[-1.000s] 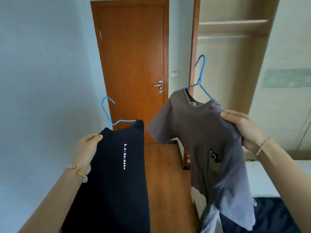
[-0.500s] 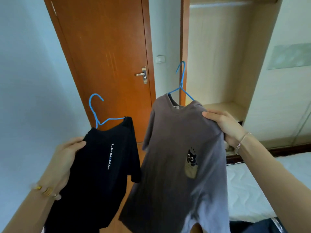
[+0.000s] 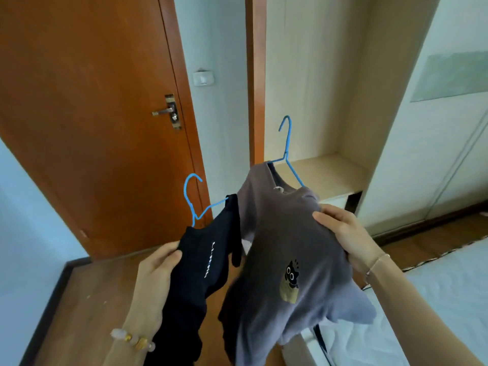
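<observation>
Since half a second ago the shirts have closed up. The black shirt [image 3: 200, 273] now overlaps the grey shirt [image 3: 285, 247], both low before the open wardrobe [image 3: 317, 101]; hanging likely comes next. Left hand [image 3: 155, 276] grips the black shoulder with curled fingers, and right hand [image 3: 343, 233] pinches the grey one. Count: two shirts, two blue hangers [image 3: 286, 143].

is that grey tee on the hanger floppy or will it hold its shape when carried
Probably floppy: the grey t-shirt sags and folds below the right hand gripping its shoulder. Likely light, since one hand holds it up. It might slip, as the thin blue hanger sits tilted in the collar.
</observation>
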Available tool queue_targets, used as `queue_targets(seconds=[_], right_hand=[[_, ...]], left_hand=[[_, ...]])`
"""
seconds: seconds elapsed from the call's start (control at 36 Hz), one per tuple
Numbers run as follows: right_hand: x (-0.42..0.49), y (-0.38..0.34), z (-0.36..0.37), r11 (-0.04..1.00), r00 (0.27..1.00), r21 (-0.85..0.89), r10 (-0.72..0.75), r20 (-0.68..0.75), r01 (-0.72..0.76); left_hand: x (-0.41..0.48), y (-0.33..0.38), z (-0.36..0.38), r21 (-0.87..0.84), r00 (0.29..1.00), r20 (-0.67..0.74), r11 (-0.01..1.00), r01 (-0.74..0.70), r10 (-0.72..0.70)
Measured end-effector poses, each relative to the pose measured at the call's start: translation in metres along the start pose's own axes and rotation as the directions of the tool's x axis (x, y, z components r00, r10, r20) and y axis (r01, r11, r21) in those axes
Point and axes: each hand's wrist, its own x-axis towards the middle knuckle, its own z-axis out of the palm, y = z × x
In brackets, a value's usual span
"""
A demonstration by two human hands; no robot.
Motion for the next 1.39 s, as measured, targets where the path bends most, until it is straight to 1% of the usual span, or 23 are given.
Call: queue_targets(seconds=[0.08,0.19,0.28,0.33,0.39,0.47,0.58,0.61,0.67,0.72,0.81,0.89,0.97,1.03,1.11,1.17,1.22,1.28,1.39], right_hand=[[0.038,0.013,-0.007,0.999,0.998,-0.019,0.037,-0.053,-0.038],[0.095,0.016,-0.020,0.996,0.988,-0.071,0.040,-0.147,-0.051],[0.137,0.007,-0.032,0.990,0.973,-0.132,0.008,-0.230,-0.039],[0.162,-0.002,-0.040,0.990,0.961,-0.137,-0.013,-0.277,-0.026],[0.182,-0.014,-0.052,0.991,0.946,-0.136,-0.035,-0.323,-0.010],[0.205,-0.032,-0.071,0.985,0.918,-0.164,-0.111,-0.381,0.051],[0.230,-0.054,-0.090,0.966,0.875,-0.234,-0.206,-0.437,0.111],[0.239,-0.057,-0.095,0.958,0.867,-0.261,-0.228,-0.443,0.118],[0.258,-0.063,-0.106,0.956,0.849,-0.258,-0.251,-0.465,0.141],[0.278,-0.065,-0.120,0.955,0.828,-0.270,-0.249,-0.503,0.123],[0.312,-0.065,-0.140,0.957,0.824,-0.279,-0.220,-0.522,0.079],[0.354,-0.065,-0.163,0.963,0.851,-0.266,-0.169,-0.498,0.036],[0.400,-0.063,-0.182,0.970,0.866,-0.242,-0.141,-0.480,0.024],[0.432,-0.063,-0.198,0.978,0.877,-0.210,-0.114,-0.467,0.016],[0.479,-0.070,-0.228,0.985,0.921,-0.170,-0.084,-0.381,0.019],[0.509,-0.082,-0.249,0.985,0.944,-0.170,-0.090,-0.317,0.037],[0.537,-0.099,-0.266,0.980,0.961,-0.179,-0.125,-0.245,0.082],[0.565,-0.126,-0.275,0.960,0.970,-0.235,-0.190,-0.150,0.152],[0.630,-0.168,-0.288,0.942,0.960,-0.217,-0.274,-0.056,0.256]], left_hand=[[0.055,-0.003,0.026,0.020,0.995,0.095,1.000,0.009,-0.010],[0.131,0.002,0.066,0.057,0.975,0.223,0.998,0.001,-0.014],[0.187,0.016,0.097,0.064,0.953,0.301,0.998,0.016,-0.035],[0.222,0.030,0.120,0.049,0.934,0.355,0.999,0.017,-0.033],[0.253,0.048,0.146,0.028,0.909,0.416,1.000,0.003,-0.014],[0.288,0.074,0.185,-0.035,0.862,0.506,0.999,-0.016,0.032],[0.324,0.102,0.231,-0.070,0.820,0.568,0.997,-0.031,0.065],[0.334,0.104,0.243,-0.068,0.815,0.575,0.997,-0.038,0.070],[0.351,0.108,0.266,-0.064,0.814,0.577,0.997,-0.031,0.063],[0.367,0.110,0.289,-0.059,0.811,0.584,0.998,-0.011,0.044],[0.390,0.109,0.320,-0.036,0.813,0.582,0.999,0.012,0.012],[0.410,0.106,0.349,-0.024,0.816,0.578,0.999,0.030,-0.011],[0.432,0.101,0.380,-0.029,0.823,0.568,0.998,0.058,-0.031],[0.449,0.098,0.405,-0.049,0.841,0.540,0.996,0.074,-0.036],[0.475,0.108,0.444,-0.094,0.879,0.475,0.991,0.098,-0.042],[0.495,0.123,0.465,-0.127,0.900,0.435,0.987,0.098,-0.033],[0.516,0.142,0.479,-0.144,0.916,0.401,0.988,0.062,0.001],[0.536,0.167,0.485,-0.142,0.931,0.360,0.990,-0.011,0.062],[0.563,0.228,0.491,-0.190,0.945,0.213,0.960,-0.208,0.247]])
